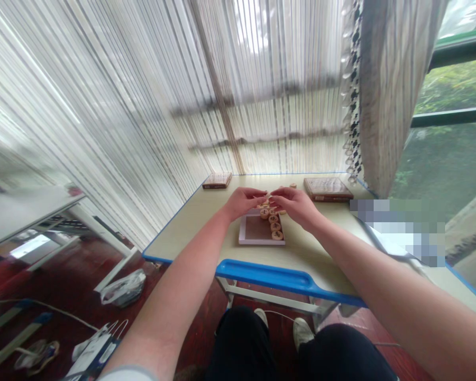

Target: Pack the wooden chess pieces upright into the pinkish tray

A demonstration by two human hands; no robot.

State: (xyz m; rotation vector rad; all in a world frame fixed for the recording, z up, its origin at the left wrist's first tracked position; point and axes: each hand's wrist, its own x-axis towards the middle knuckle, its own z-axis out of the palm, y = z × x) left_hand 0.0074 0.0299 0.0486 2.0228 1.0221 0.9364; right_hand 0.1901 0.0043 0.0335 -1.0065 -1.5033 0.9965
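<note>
Over the far end of a shallow, pale-rimmed box point(243, 235), my left hand point(246, 201) and my right hand point(292, 203) meet with fingers bent inward. Their fingertips are closed around pale round pieces that look like Chinese chess pieces, largely hidden by the fingers. Several wooden Chinese chess pieces point(276, 235) with dark characters lie along the right side and far part of the box. Its brown floor shows at the near left. Another chess piece point(293, 186) sits on the desk just beyond my right hand.
The light desk point(190, 227) has a blue edge and a blue pen groove point(264, 272) in front. Flat brown boxes stand at the back left point(217, 180) and back right point(328, 189). A blurred-out item point(400, 233) lies at the right. Striped curtains point(150, 106) hang behind.
</note>
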